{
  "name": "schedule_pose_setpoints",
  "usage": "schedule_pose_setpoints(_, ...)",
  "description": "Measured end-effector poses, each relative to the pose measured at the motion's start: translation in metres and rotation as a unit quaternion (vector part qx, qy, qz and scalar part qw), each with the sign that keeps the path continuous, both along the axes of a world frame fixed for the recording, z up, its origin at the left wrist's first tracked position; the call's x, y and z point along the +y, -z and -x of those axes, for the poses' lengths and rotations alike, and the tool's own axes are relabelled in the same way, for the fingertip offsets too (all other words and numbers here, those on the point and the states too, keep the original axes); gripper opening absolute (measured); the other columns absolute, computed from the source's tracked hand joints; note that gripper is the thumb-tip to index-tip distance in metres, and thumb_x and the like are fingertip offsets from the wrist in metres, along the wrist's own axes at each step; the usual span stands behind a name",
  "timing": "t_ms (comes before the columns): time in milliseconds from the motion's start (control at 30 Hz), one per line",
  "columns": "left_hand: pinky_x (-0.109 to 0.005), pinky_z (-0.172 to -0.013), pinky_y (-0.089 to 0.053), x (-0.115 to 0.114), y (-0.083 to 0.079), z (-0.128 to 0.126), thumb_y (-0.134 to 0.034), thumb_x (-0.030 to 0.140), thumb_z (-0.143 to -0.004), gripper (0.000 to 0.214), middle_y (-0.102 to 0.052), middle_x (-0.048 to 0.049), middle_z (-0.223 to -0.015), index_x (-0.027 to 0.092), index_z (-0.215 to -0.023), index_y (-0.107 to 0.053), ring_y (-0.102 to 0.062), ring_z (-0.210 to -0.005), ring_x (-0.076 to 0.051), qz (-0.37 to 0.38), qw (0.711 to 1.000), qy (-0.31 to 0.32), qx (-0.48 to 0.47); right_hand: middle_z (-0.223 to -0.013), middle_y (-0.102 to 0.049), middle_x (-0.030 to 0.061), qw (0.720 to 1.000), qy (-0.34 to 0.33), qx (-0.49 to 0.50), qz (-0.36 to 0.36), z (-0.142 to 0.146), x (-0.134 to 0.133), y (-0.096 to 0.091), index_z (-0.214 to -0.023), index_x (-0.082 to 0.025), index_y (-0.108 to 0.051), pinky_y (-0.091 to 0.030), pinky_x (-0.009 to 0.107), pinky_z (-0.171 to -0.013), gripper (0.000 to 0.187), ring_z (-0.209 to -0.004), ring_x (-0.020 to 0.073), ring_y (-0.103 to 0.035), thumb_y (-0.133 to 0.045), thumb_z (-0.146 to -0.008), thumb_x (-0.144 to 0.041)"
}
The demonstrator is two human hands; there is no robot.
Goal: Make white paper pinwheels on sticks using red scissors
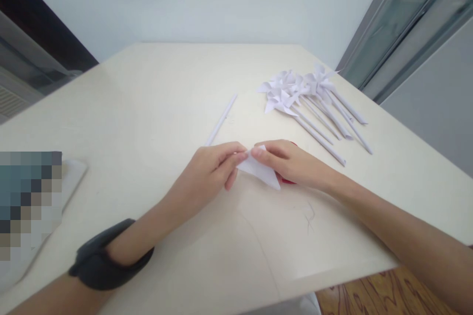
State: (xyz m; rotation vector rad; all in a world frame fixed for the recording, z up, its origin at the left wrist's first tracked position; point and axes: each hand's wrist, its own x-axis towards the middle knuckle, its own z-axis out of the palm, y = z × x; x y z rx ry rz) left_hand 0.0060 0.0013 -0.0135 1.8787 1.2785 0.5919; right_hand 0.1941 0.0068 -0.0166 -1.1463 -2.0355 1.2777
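The left hand [218,170] and right hand [284,157] meet near the middle of the frame, the grip of each pinched on a small piece of white paper [261,173]. Its wider part hangs toward the lower right; the opposed fingertips probably keep the thin sheet taut and steady. A red item [288,181], mostly hidden, shows beneath the right hand; I cannot tell what it is. Just beyond the left hand, a paper stick [222,119] slants upward on the worktop [148,108]. In the upper right, paper pinwheels [283,97] lie bunched, heads overlapping and sticks pointing to the lower right, perhaps laid alike to stay together and out of the working area. A dark wristband [111,256] circles the left wrist; a pixelated object [27,206] sits at the left edge. I see no container.
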Motion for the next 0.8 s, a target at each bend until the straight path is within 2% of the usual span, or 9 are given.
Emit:
schedule_pose_setpoints(67, -0.021, -0.047, -0.03, -0.003, 0.0, -0.002, -0.043, 0.032, -0.092, 0.033, -0.039, 0.0073, -0.042, 0.018, -0.063, -0.052, -0.035, -0.043, -0.008, -0.028, 0.999, -0.012, -0.023, -0.048, -0.039, -0.0058, 0.999, 0.015, -0.029, -0.024, 0.001, -0.001, -0.001, -0.06, -0.017, -0.041, -0.024, 0.021, -0.045, 0.04, -0.044, 0.0053, -0.038, -0.04, -0.091, -0.042)
schedule_pose_setpoints(200, -0.021, -0.046, -0.034, 0.002, -0.001, 0.0, -0.039, 0.033, -0.093, 0.028, -0.053, 0.0047, -0.053, 0.019, -0.075, -0.055, -0.042, -0.045, -0.008, 0.106, 0.981, 0.062, -0.149, -0.056, -0.04, -0.0045, 0.993, 0.052, -0.003, -0.109, -0.001, 0.002, -0.002, -0.061, -0.017, -0.04, -0.027, 0.022, -0.051, 0.039, -0.052, 0.0062, -0.037, -0.036, -0.094, -0.037)
schedule_pose_setpoints(267, -0.022, -0.049, -0.037, 0.003, 0.001, 0.001, -0.037, 0.03, -0.093, 0.026, -0.059, 0.003, -0.061, 0.019, -0.08, -0.056, -0.047, -0.048, -0.009, 0.113, 0.977, 0.077, -0.163, -0.061, -0.041, -0.004, 0.995, 0.026, 0.011, -0.1, -0.005, 0.006, -0.003, -0.065, -0.017, -0.042, -0.028, 0.022, -0.053, 0.035, -0.055, 0.0068, -0.038, -0.036, -0.094, -0.036)
schedule_pose_setpoints(333, -0.023, -0.05, -0.037, 0.002, 0.001, 0.0, -0.037, 0.029, -0.093, 0.026, -0.058, 0.0039, -0.058, 0.019, -0.077, -0.055, -0.047, -0.046, -0.009, 0.041, 0.992, 0.047, -0.106, -0.061, -0.038, -0.0046, 0.996, 0.008, 0.01, -0.085, -0.008, 0.009, -0.003, -0.068, -0.018, -0.043, -0.027, 0.022, -0.052, 0.03, -0.054, 0.007, -0.036, -0.039, -0.093, -0.033)
schedule_pose_setpoints(433, -0.024, -0.046, -0.031, -0.002, -0.001, -0.002, -0.038, 0.029, -0.092, 0.031, -0.047, 0.0062, -0.043, 0.02, -0.064, -0.049, -0.04, -0.039, -0.01, -0.082, 0.995, 0.0, 0.057, -0.057, -0.033, -0.0052, 0.99, 0.042, -0.011, -0.134, -0.009, 0.011, -0.002, -0.064, -0.018, -0.04, -0.023, 0.023, -0.051, 0.029, -0.052, 0.0074, -0.032, -0.041, -0.092, -0.027)
schedule_pose_setpoints(533, -0.024, -0.045, -0.031, -0.001, -0.006, 0.0, -0.038, 0.031, -0.092, 0.033, -0.042, 0.0067, -0.038, 0.021, -0.061, -0.045, -0.038, -0.038, -0.011, -0.061, 0.994, 0.013, 0.095, -0.057, -0.035, -0.0052, 0.983, 0.07, -0.026, -0.166, -0.007, 0.01, 0.001, -0.062, -0.018, -0.038, -0.022, 0.024, -0.051, 0.031, -0.052, 0.0077, -0.031, -0.042, -0.091, -0.029)
schedule_pose_setpoints(600, -0.023, -0.046, -0.033, 0.003, -0.007, 0.002, -0.034, 0.033, -0.093, 0.031, -0.046, 0.0067, -0.041, 0.021, -0.068, -0.047, -0.039, -0.039, -0.011, -0.006, 0.999, 0.024, 0.032, -0.056, -0.04, -0.005, 0.993, 0.035, -0.01, -0.11, -0.009, 0.012, 0.003, -0.063, -0.018, -0.04, -0.023, 0.023, -0.052, 0.032, -0.052, 0.0076, -0.035, -0.041, -0.092, -0.033)
schedule_pose_setpoints(700, -0.025, -0.056, -0.041, 0.008, -0.002, 0.003, -0.03, 0.027, -0.094, 0.026, -0.062, 0.0025, -0.063, 0.02, -0.084, -0.053, -0.05, -0.05, -0.012, -0.003, 0.996, 0.092, 0.006, -0.052, -0.042, -0.0046, 0.998, -0.005, -0.017, -0.06, -0.017, 0.019, 0.006, -0.059, -0.017, -0.041, -0.026, 0.023, -0.053, 0.037, -0.05, 0.0075, -0.036, -0.039, -0.092, -0.035)
schedule_pose_setpoints(800, -0.03, -0.076, -0.043, 0.007, 0.004, 0.0, -0.045, 0.024, -0.088, 0.014, -0.065, -0.0027, -0.091, 0.021, -0.088, -0.058, -0.056, -0.081, -0.018, -0.057, 0.984, 0.157, 0.061, -0.05, -0.035, -0.0052, 0.984, 0.068, -0.088, -0.142, -0.024, 0.027, 0.007, -0.054, -0.017, -0.038, -0.022, 0.025, -0.051, 0.039, -0.048, 0.0068, -0.03, -0.044, -0.09, -0.032)
